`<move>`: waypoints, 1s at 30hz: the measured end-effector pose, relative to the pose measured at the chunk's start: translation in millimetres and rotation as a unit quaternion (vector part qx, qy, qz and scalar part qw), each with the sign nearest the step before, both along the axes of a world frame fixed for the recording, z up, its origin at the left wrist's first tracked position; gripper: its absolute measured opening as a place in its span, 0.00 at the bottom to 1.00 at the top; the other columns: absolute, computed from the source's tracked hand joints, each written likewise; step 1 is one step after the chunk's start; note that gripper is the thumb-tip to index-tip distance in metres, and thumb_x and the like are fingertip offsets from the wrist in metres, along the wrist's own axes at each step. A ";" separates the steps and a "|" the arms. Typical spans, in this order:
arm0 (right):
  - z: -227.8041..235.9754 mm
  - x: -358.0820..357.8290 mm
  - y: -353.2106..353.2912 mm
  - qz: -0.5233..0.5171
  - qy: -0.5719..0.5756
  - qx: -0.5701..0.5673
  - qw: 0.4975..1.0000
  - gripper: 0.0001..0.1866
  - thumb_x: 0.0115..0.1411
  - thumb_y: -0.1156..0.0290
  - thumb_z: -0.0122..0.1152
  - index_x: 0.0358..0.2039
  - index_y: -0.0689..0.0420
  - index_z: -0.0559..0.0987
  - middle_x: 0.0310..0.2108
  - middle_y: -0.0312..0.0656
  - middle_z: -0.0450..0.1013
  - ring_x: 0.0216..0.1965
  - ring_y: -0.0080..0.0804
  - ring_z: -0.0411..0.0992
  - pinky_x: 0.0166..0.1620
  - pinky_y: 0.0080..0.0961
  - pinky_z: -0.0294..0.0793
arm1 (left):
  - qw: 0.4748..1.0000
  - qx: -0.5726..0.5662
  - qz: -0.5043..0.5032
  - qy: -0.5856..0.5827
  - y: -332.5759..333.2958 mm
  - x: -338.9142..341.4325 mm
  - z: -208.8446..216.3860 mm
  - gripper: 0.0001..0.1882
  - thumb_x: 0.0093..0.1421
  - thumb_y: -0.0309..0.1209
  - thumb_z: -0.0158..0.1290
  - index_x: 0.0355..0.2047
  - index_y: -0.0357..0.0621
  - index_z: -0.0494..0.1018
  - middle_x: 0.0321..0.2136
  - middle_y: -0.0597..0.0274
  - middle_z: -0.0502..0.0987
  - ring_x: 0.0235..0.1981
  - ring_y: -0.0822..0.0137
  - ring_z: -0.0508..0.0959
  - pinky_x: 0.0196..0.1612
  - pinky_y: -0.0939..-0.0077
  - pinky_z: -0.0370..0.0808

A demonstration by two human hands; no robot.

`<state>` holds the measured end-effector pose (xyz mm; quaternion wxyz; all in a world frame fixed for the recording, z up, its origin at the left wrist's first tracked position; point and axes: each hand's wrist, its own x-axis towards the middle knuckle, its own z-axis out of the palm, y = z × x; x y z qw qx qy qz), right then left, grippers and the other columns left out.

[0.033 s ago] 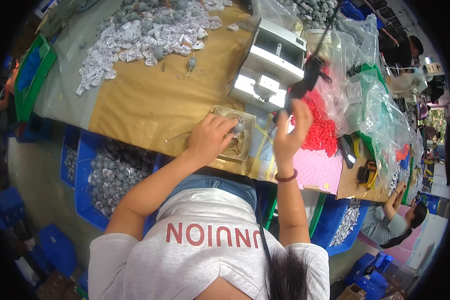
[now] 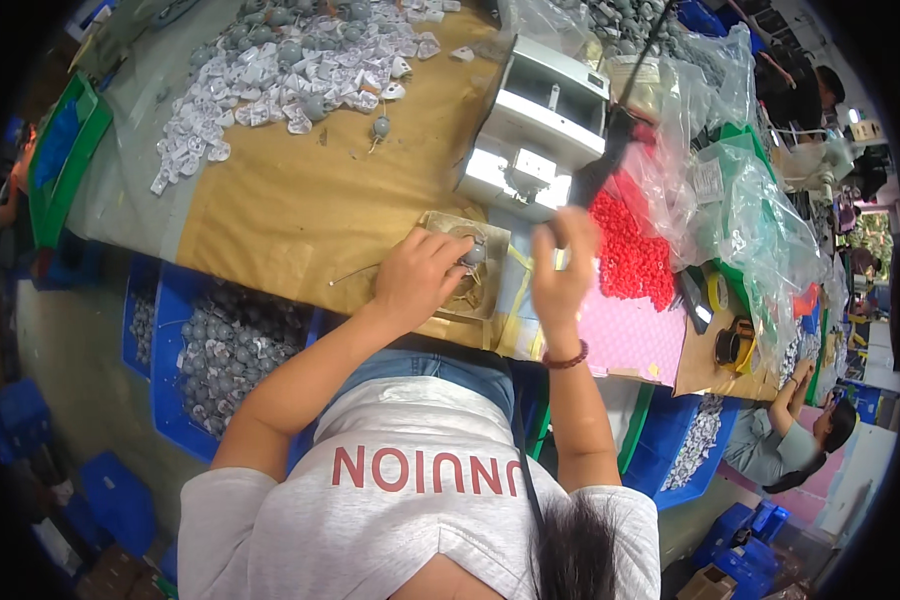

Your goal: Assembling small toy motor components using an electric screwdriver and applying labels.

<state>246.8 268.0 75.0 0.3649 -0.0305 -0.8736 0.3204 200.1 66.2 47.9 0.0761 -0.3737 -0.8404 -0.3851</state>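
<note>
My left hand (image 2: 420, 278) is closed, its fingertips pressing a small grey round part (image 2: 473, 252) onto a square tan fixture block (image 2: 488, 292) at the table's near edge. A thin wire (image 2: 353, 272) sticks out on the left side of that hand. To the right of the block, my right hand (image 2: 567, 265) has its fingers wrapped round a black tool that looks like an electric screwdriver (image 2: 598, 172), hanging from a dark cord. Motion blurs the tool, and its tip cannot be made out.
A white machine (image 2: 540, 120) stands beyond the block. Red small parts (image 2: 635, 250) lie heaped at right near clear plastic bags (image 2: 760, 220). White and grey pieces (image 2: 290, 75) cover the far left table. A blue bin (image 2: 175, 400) holds grey balls. Another person (image 2: 785, 440) sits at right.
My right hand has moved left and slightly nearer to me, toward the fixture block, and the black tool has swung with it. The left hand stays on the grey part.
</note>
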 end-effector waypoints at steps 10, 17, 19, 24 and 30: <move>-32.1 -21.2 -42.2 0.039 -0.150 -0.288 0.945 0.06 0.66 0.74 0.59 0.37 0.64 0.79 0.25 0.44 0.79 0.26 0.28 0.78 0.31 0.25 0.75 | 1.000 -0.017 -0.005 -0.003 0.8 1.5 1.9 0.20 0.51 0.27 0.64 0.46 0.45 0.76 0.36 0.60 0.77 0.39 0.55 0.75 0.41 0.64 0.75; -34.9 -33.5 -46.6 -0.006 -0.139 -0.252 0.958 0.08 0.69 0.70 0.57 0.36 0.63 0.75 0.24 0.46 0.78 0.23 0.30 0.79 0.28 0.26 0.74 | 1.000 -0.015 -0.007 -0.008 2.2 0.8 2.3 0.21 0.50 0.28 0.65 0.46 0.45 0.76 0.35 0.60 0.77 0.38 0.55 0.75 0.40 0.63 0.75; -35.0 -34.8 -45.9 -0.007 -0.149 -0.257 0.955 0.09 0.69 0.69 0.57 0.37 0.63 0.75 0.24 0.46 0.78 0.24 0.30 0.79 0.28 0.26 0.74 | 1.000 -0.016 -0.005 -0.013 2.2 -0.3 2.8 0.20 0.50 0.28 0.65 0.46 0.45 0.77 0.35 0.60 0.77 0.38 0.55 0.75 0.40 0.63 0.75; -11.9 -28.0 -33.8 0.115 -0.240 -0.410 0.872 0.11 0.70 0.68 0.55 0.41 0.64 0.75 0.26 0.43 0.79 0.29 0.26 0.80 0.31 0.24 0.75 | 0.996 0.017 -0.015 -0.082 -12.7 2.5 12.1 0.20 0.51 0.28 0.64 0.46 0.45 0.77 0.35 0.58 0.77 0.37 0.54 0.76 0.41 0.63 0.75; -17.3 24.8 65.4 0.073 -0.224 -0.118 0.965 0.08 0.67 0.71 0.58 0.42 0.61 0.78 0.30 0.42 0.77 0.33 0.31 0.78 0.34 0.28 0.76 | 0.898 -0.308 -0.192 -0.250 -170.6 -14.1 61.1 0.18 0.52 0.29 0.63 0.45 0.46 0.79 0.34 0.59 0.82 0.37 0.56 0.81 0.40 0.64 0.77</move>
